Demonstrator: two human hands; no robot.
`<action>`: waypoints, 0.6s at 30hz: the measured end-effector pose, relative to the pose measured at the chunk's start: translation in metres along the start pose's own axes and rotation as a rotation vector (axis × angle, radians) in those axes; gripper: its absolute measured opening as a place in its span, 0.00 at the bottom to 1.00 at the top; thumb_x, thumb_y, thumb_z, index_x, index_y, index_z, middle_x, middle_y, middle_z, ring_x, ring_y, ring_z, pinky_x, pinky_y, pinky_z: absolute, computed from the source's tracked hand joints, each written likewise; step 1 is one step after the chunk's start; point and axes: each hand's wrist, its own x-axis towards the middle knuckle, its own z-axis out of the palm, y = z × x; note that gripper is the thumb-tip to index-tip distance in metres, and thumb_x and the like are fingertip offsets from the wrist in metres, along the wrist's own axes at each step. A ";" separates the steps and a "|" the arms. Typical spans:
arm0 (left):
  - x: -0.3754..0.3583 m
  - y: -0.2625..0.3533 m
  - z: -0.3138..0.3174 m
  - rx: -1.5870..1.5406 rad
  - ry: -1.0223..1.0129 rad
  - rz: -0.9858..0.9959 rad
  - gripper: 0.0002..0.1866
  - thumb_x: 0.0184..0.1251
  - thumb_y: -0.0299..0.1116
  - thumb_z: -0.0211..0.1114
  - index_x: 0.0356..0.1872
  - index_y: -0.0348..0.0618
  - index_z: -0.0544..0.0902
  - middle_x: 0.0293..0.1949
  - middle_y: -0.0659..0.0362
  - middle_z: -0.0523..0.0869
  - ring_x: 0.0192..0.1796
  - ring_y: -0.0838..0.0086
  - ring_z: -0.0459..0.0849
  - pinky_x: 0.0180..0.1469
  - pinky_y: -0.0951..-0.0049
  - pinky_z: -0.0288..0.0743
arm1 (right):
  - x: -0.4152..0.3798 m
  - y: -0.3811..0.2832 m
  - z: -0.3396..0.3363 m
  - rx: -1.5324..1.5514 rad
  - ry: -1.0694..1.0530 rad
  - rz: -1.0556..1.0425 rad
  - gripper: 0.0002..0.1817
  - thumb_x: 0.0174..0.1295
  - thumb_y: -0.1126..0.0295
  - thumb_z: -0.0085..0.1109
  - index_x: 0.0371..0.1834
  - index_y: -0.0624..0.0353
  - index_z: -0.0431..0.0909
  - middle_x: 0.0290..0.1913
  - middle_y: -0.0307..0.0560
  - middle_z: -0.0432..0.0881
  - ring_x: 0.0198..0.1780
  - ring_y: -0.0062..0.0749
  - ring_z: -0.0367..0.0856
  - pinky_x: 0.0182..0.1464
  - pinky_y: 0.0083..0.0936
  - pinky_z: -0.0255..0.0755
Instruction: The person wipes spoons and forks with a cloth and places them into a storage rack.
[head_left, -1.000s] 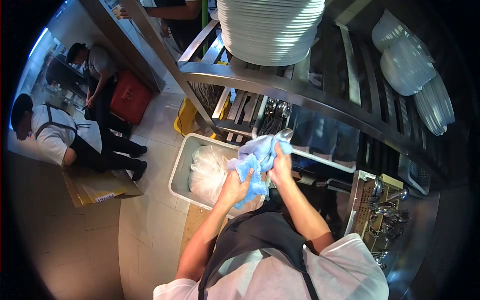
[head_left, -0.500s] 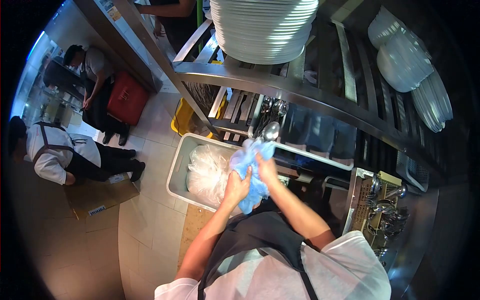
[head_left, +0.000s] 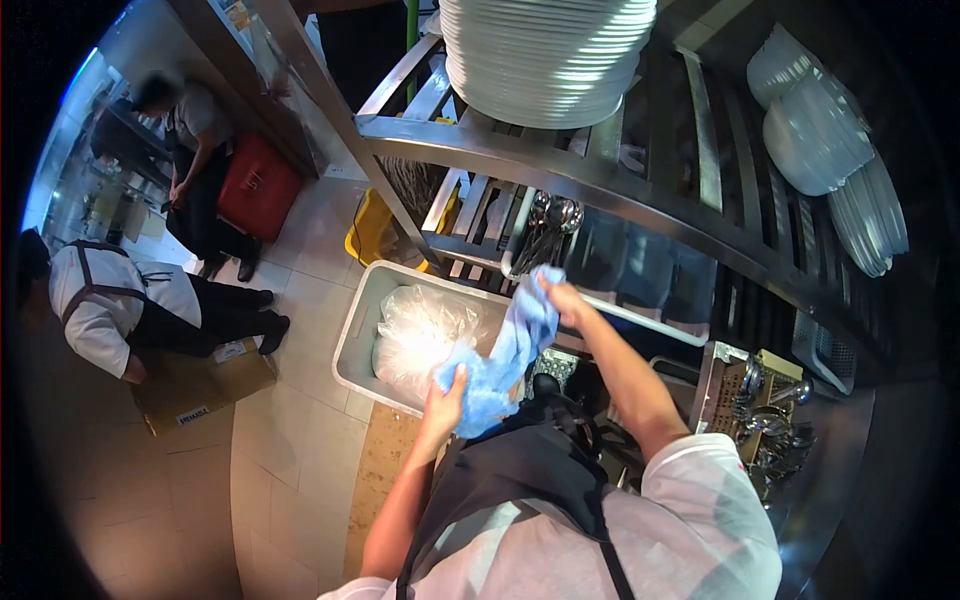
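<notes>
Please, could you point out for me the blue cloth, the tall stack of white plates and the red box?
Blue cloth (head_left: 484,388): head view, on its lower, bunched part.
Tall stack of white plates (head_left: 545,65): head view, middle of its side.
Red box (head_left: 262,195): head view, near the middle of its visible face.

At the center of the frame, the left hand (head_left: 443,405) and the right hand (head_left: 568,303) held a blue cloth (head_left: 497,362) stretched between them, partly over a gray bin (head_left: 352,345) with clear plastic (head_left: 415,335) inside. A stack of white plates (head_left: 545,65) stood at the top, on a metal rack (head_left: 560,172).
</notes>
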 end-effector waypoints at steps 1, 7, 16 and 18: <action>-0.010 0.003 -0.005 -0.120 0.070 0.009 0.19 0.64 0.41 0.50 0.45 0.35 0.72 0.39 0.60 0.77 0.41 0.78 0.74 0.45 0.77 0.67 | -0.017 0.004 0.010 -0.106 0.016 -0.017 0.26 0.58 0.50 0.47 0.51 0.58 0.67 0.48 0.44 0.73 0.47 0.30 0.72 0.47 0.33 0.67; -0.082 0.031 -0.076 -0.574 0.225 -0.139 0.18 0.62 0.39 0.53 0.47 0.35 0.71 0.42 0.60 0.76 0.42 0.76 0.75 0.46 0.74 0.69 | -0.056 0.013 0.021 -0.694 -0.006 -0.059 0.25 0.53 0.46 0.52 0.29 0.61 0.79 0.26 0.41 0.78 0.31 0.23 0.72 0.36 0.27 0.68; -0.140 0.073 -0.119 -0.805 0.237 0.210 0.23 0.64 0.40 0.46 0.52 0.28 0.65 0.48 0.48 0.74 0.48 0.62 0.75 0.52 0.64 0.67 | 0.096 -0.011 -0.004 -0.925 0.911 -0.195 0.38 0.47 0.43 0.53 0.53 0.63 0.61 0.54 0.64 0.66 0.52 0.51 0.68 0.53 0.37 0.63; -0.145 0.071 -0.115 -0.755 0.302 0.196 0.23 0.64 0.40 0.46 0.52 0.28 0.65 0.49 0.48 0.73 0.50 0.62 0.74 0.53 0.65 0.65 | 0.097 -0.015 0.007 -1.002 0.982 -0.158 0.41 0.45 0.42 0.55 0.54 0.64 0.58 0.54 0.64 0.65 0.52 0.51 0.68 0.53 0.37 0.63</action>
